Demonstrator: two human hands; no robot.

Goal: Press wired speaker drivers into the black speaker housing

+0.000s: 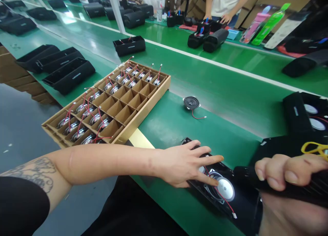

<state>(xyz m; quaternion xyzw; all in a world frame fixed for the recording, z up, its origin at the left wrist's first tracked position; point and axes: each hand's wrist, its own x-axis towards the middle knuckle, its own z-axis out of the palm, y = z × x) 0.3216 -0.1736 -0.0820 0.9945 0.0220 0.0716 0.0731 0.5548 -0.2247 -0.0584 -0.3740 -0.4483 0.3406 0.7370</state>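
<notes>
My left hand (183, 162) lies with fingers spread across a long black speaker panel (248, 202), its fingertips beside a speaker driver (225, 190) set in the panel. A red wire with a white plug trails from that driver. Under my fingers a second driver is mostly hidden. My right hand (289, 174) is wrapped round a black electric screwdriver (246, 176) at the right, held over the panel's end; its tip cannot be made out. Beyond the panel, a loose driver (191, 102) rests cone up on the green bench.
A divided cardboard tray (143, 116) of wired drivers stands to the left. Black speaker housings (74, 75) line the bench's left side, and another housing (294, 113) with drivers sits at right. Across the bench, a co-worker's hands (227, 18) are among black housings near bottles (271, 24).
</notes>
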